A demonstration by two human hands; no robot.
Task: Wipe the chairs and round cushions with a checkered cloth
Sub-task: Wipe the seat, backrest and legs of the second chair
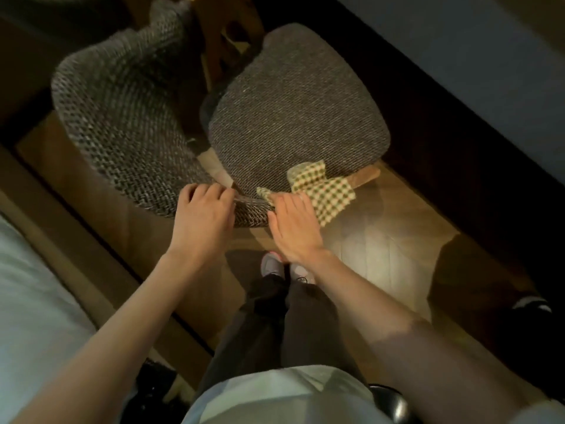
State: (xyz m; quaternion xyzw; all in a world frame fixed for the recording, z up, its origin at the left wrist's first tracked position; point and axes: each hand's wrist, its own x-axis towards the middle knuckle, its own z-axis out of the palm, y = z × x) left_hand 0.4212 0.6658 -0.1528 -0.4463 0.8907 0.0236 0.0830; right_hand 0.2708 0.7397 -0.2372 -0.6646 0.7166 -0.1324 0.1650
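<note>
Okay: left hand (203, 209) grips chair (122, 117); right hand (295, 228) presses cloth (324, 191)

No lettering, label, brand or number is showing legibly anywhere in the dim room. The checkered cloth (324, 194) and the woven chair (293, 111) are carrying pattern only, no writing

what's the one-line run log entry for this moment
step: wiping chair | left hand: grips its back rim | right hand: flat on checkered cloth at its edge
</note>
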